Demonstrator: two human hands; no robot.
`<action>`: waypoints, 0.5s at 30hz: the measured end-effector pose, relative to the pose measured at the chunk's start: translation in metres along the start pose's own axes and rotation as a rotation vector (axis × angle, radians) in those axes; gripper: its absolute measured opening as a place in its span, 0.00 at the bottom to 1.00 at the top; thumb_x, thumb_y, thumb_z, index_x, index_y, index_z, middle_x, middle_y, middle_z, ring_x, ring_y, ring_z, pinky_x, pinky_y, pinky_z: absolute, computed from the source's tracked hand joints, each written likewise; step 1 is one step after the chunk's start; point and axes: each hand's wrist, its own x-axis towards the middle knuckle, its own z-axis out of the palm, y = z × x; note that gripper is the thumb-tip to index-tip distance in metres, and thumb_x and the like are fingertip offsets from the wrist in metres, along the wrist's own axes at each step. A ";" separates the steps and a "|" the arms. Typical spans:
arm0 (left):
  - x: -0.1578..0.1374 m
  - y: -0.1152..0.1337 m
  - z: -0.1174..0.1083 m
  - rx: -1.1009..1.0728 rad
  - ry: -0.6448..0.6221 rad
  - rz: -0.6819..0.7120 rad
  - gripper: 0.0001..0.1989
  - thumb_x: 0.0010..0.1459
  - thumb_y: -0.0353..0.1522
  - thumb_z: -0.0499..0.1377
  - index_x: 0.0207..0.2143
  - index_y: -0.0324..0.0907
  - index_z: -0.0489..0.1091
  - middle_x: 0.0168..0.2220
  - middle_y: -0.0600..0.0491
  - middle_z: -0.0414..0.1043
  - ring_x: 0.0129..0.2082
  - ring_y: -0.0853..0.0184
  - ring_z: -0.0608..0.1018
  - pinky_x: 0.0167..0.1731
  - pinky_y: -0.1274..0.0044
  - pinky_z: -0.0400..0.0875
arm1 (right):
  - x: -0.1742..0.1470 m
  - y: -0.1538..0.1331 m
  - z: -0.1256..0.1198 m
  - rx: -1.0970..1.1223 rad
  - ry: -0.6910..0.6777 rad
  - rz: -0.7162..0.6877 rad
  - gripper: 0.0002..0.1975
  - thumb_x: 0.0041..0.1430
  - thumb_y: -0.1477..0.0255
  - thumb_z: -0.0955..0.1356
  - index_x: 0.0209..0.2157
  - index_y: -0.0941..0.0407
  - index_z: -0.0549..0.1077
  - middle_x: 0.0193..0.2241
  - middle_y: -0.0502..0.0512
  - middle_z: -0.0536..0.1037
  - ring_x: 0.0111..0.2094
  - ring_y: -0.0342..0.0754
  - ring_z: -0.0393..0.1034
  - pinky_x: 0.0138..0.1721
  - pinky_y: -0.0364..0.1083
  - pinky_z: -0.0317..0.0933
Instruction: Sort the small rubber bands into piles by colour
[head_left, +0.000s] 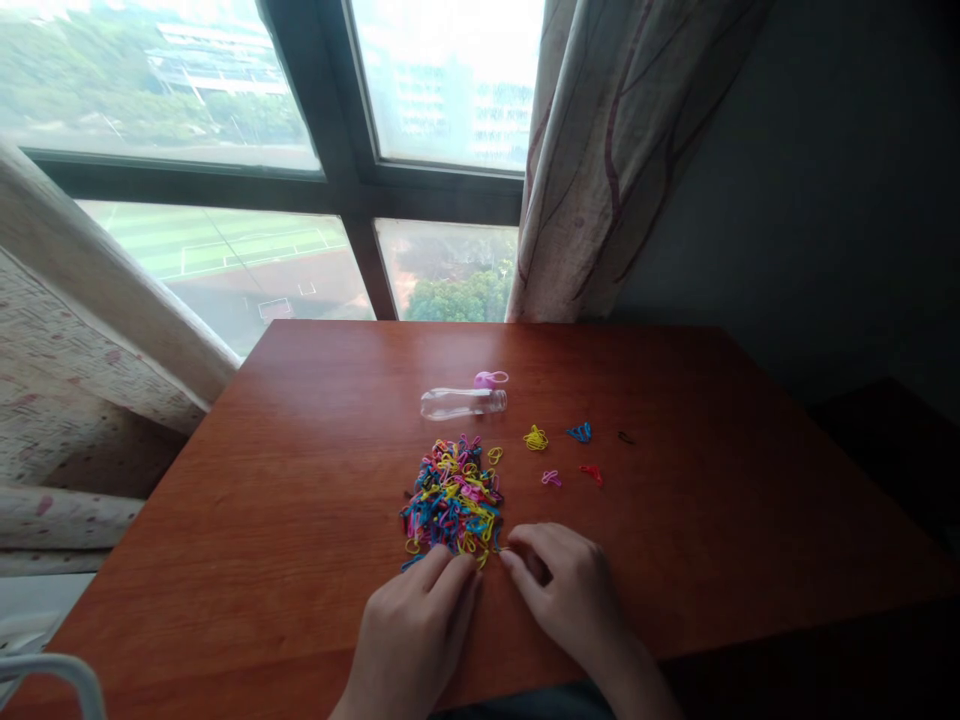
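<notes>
A heap of small bent loops in yellow, blue, pink, red and dark colours lies mid-desk; whether they are rubber bands or pins is too small to tell. My left hand rests at the heap's near edge, fingers pressed together, their tips partly hidden. Right of the heap, my right hand pinches thumb and forefinger on what looks like one thin loop. Small sorted groups lie beyond it: yellow loops, blue loops, pink loops, red loops and a dark loop.
Behind the heap a clear plastic bottle lies on its side, a pink cap with a ring just beyond it. The brown wooden desk backs onto a window with curtains at both sides. A white curved frame stands at lower left.
</notes>
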 end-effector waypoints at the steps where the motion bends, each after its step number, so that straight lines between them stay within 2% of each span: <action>1: 0.000 0.000 0.000 0.000 0.000 -0.002 0.11 0.67 0.33 0.50 0.36 0.46 0.71 0.29 0.56 0.73 0.24 0.68 0.76 0.24 0.78 0.64 | 0.000 -0.003 0.001 0.006 -0.012 -0.002 0.02 0.61 0.71 0.69 0.36 0.52 0.74 0.24 0.48 0.75 0.27 0.46 0.68 0.32 0.43 0.56; 6: 0.001 0.000 -0.001 0.000 -0.004 -0.011 0.11 0.68 0.33 0.49 0.38 0.46 0.71 0.29 0.55 0.73 0.25 0.68 0.77 0.25 0.77 0.66 | 0.001 -0.008 0.006 0.011 -0.039 -0.013 0.02 0.60 0.72 0.68 0.36 0.52 0.74 0.26 0.48 0.76 0.28 0.46 0.69 0.33 0.43 0.54; 15: 0.000 -0.001 0.002 0.002 0.010 0.018 0.12 0.68 0.33 0.48 0.40 0.46 0.71 0.30 0.55 0.75 0.25 0.68 0.77 0.25 0.78 0.66 | 0.002 -0.007 0.007 -0.002 -0.002 -0.039 0.08 0.64 0.74 0.63 0.34 0.53 0.74 0.28 0.51 0.78 0.30 0.47 0.71 0.34 0.43 0.56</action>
